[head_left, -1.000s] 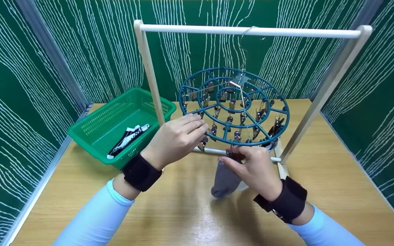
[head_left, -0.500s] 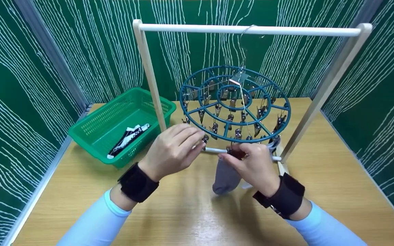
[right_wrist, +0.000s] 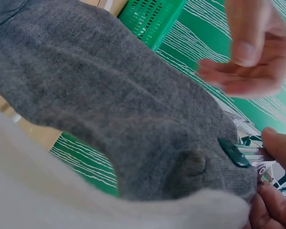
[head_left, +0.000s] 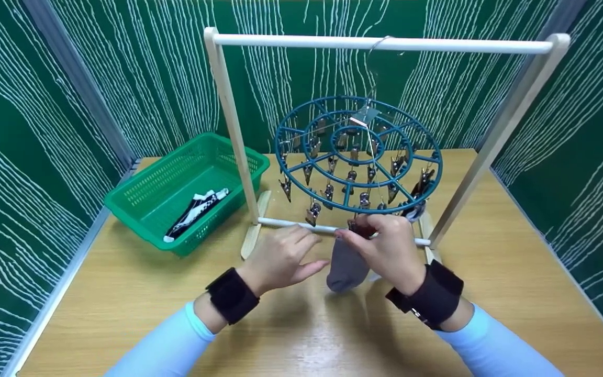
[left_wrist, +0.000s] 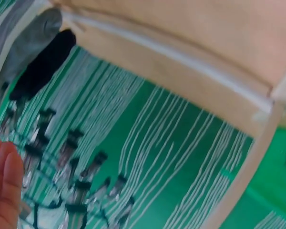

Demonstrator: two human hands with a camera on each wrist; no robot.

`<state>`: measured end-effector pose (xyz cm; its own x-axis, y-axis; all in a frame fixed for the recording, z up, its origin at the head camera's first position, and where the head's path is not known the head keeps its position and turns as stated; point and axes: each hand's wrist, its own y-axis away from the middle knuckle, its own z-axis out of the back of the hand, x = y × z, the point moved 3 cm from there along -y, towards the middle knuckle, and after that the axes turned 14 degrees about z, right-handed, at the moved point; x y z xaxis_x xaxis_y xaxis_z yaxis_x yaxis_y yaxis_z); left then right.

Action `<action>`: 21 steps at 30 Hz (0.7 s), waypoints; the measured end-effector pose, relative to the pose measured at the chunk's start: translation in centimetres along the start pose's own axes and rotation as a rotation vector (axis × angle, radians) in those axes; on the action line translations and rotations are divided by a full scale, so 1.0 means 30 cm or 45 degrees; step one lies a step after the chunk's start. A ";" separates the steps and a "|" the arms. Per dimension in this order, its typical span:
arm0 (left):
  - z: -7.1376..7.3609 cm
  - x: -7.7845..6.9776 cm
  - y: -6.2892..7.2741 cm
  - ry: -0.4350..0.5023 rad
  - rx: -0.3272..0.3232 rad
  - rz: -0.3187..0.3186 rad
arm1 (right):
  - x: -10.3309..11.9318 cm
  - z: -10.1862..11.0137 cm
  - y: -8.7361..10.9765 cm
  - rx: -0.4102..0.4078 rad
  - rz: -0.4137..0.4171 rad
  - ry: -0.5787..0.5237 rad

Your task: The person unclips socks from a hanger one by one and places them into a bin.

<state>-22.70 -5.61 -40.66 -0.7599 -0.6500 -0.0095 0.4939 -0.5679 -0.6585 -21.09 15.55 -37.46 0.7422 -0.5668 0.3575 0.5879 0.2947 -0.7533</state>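
Observation:
A grey sock (head_left: 346, 267) hangs at the front of a round teal clip hanger (head_left: 369, 186). My right hand (head_left: 393, 251) pinches a metal clip (right_wrist: 245, 152) between thumb and fingers, and the clip's dark-tipped jaws sit on the sock's cuff in the right wrist view. To the left of the sock, my left hand (head_left: 283, 259) is in the air with nothing in it, thumb held away from the fingers. Several other clips dangle from the rings, among them a bare one (head_left: 313, 213) just above the left hand.
A wooden stand with a white top bar (head_left: 301, 41) carries the hanger. At left, a green basket (head_left: 139, 209) holds black-and-white socks (head_left: 195, 214). Grey and black socks (left_wrist: 43, 64) hang in the left wrist view. Blurred white fabric (right_wrist: 62, 181) is close to the right wrist camera.
My left hand has come away from the hanger's left rim and moved down, towards the grey sock. The right hand keeps its place at the clip, and the hanger has tilted slightly.

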 end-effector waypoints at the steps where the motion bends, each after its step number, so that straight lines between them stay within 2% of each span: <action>1: -0.014 0.002 0.001 0.014 0.048 0.028 | 0.000 -0.001 -0.001 0.001 0.000 0.007; 4: -0.049 0.008 0.000 0.100 0.204 0.135 | 0.003 -0.002 -0.005 0.000 0.022 0.031; 14: -0.151 0.025 -0.006 0.556 0.741 0.576 | 0.005 -0.007 -0.009 -0.026 0.063 0.009; 17: -0.172 0.026 -0.007 0.695 0.818 0.627 | 0.009 -0.006 -0.010 -0.041 0.078 -0.014; 21: -0.194 0.020 -0.013 0.898 0.833 0.626 | 0.011 -0.009 -0.008 -0.055 0.089 -0.056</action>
<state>-25.79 -2.85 -44.79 -0.3855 -0.5616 -0.7321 0.7821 -0.6199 0.0637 -21.08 15.09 -37.33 0.7949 -0.5115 0.3262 0.5203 0.2983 -0.8002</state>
